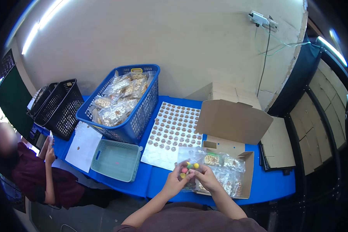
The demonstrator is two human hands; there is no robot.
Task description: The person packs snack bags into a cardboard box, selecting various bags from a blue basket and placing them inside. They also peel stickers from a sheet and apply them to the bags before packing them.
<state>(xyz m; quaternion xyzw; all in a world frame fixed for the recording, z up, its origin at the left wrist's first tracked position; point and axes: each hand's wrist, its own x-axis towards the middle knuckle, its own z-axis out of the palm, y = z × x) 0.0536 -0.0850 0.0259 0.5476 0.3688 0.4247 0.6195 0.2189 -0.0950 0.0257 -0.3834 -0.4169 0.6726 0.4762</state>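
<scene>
Both hands are at a clear plastic bag (191,156) holding several round pieces in yellow, pink and green. My left hand (175,181) grips its left side, while my right hand (207,179) pinches it from the right, the fingertips of the two hands nearly meeting. Just beyond and right of them lies an open cardboard box (248,170) with packed clear bags (234,163) of pale, nut-like pieces inside. To the upper left, a white sheet of round brown stickers (152,155) lies flat, its near corner close to the bag.
A blue basket (143,116) heaped with filled bags stands at the back; a grey-green tray (134,170) is before it. Black baskets (67,112) are at left, where a person (46,178) holds a phone-like object. A brown carton (236,121) and flattened cardboard (280,143) are at right.
</scene>
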